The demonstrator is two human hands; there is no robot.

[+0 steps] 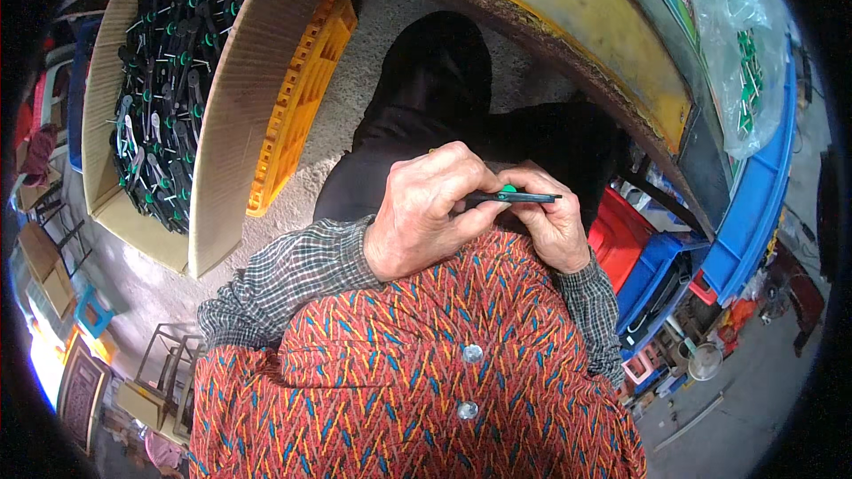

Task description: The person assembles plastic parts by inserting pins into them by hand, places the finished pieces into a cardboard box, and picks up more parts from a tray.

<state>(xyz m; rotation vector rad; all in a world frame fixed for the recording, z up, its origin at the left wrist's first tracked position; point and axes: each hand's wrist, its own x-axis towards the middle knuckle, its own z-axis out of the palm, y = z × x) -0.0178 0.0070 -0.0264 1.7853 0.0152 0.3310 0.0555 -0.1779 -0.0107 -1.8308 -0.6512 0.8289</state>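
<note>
Above my lap, both hands are closed around one slim black piece (532, 198) with a small green part on its upper side. My left hand (417, 204) pinches its left end between thumb and fingers. At the green part, my right hand (552, 226) has its fingers bent against the piece, and its thumb is partly hidden. To the left, a tall cardboard box (232, 115) holds a heap of similar black pieces (173, 80) with green parts and thin pale pins.
An orange plastic crate (302, 102) stands beside the box. A worn metal table edge (568, 62) curves across ahead of my knees. On the right are a clear bag (723, 13) with small green parts, a blue tray (754, 213) and a red bin (619, 229).
</note>
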